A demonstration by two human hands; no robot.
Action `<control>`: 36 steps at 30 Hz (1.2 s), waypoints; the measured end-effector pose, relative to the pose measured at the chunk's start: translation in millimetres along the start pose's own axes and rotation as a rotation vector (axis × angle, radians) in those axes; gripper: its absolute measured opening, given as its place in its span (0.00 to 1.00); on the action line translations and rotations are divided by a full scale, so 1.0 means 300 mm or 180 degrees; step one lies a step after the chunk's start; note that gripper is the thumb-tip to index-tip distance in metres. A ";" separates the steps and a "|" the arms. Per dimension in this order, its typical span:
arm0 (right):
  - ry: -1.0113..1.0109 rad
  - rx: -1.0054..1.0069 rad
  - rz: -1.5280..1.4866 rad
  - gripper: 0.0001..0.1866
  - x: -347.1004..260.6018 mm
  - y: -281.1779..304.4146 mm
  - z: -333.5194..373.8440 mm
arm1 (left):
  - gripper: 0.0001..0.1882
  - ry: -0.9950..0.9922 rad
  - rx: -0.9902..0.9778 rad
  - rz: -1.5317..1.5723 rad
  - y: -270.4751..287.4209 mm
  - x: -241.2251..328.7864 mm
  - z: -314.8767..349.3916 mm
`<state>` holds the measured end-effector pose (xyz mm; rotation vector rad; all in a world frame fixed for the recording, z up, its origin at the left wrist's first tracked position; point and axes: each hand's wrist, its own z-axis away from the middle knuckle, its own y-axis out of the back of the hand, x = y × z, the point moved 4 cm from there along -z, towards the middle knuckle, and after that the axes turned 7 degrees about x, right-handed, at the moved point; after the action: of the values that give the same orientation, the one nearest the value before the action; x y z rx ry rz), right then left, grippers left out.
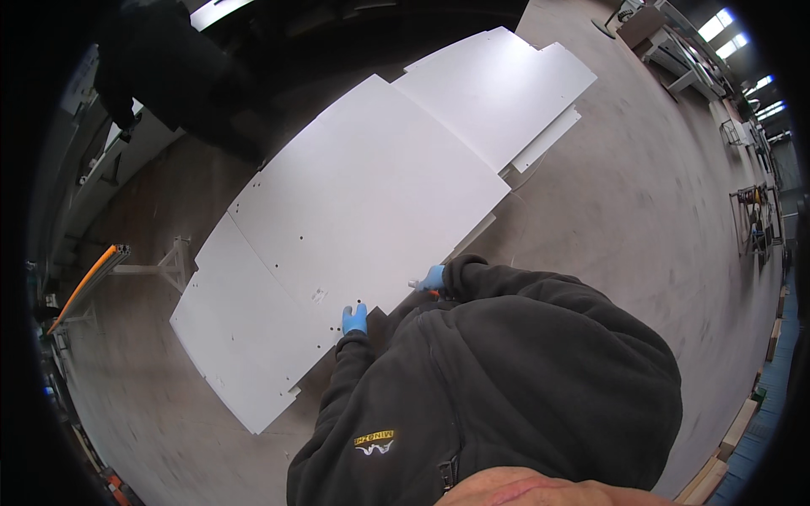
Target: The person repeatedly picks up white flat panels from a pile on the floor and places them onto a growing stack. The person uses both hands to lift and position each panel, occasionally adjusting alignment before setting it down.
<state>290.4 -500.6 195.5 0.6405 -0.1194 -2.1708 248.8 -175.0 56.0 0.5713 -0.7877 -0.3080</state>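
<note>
A long white panel [354,185] made of several sheets lies slantwise before me, with small dark holes near its edges. My left hand [355,320], in a blue glove, rests on its near edge beside a few holes, fingers apart and holding nothing. Farther right along that edge, my right hand [433,278], also gloved in blue, is closed. A small pale tip and a bit of orange show by its fingers, but I cannot make out what it grips. Near my left hand a crumpled clear scrap [318,294] lies on the panel.
Beyond the panel at the upper left stands a person in dark clothing [177,76]. A metal frame with an orange-topped rail [89,282] stands to the left. Grey floor [624,211] stretches right, toward a rack of tools [753,221] and a bench [688,63].
</note>
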 end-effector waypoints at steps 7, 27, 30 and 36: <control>0.0345 0.0047 0.0270 0.40 0.063 -0.024 -0.031 | 0.41 -0.0463 -0.0039 -0.0098 -0.139 -0.060 -0.025; 0.0495 0.0488 0.1190 0.34 -0.014 -0.036 0.130 | 0.15 0.0163 -0.0665 0.1001 -0.081 -0.198 0.070; 0.0476 0.0408 0.1259 0.34 -0.018 -0.044 0.135 | 0.16 0.0247 -0.0626 0.0970 -0.075 -0.200 0.075; 0.0712 0.0327 0.1470 0.34 -0.018 -0.058 0.117 | 0.17 0.0254 -0.0400 0.0866 -0.070 -0.275 0.054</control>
<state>263.8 -490.0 222.7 0.8205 -0.2358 -1.6476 180.3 -159.7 5.1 0.3508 -0.7527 -0.0825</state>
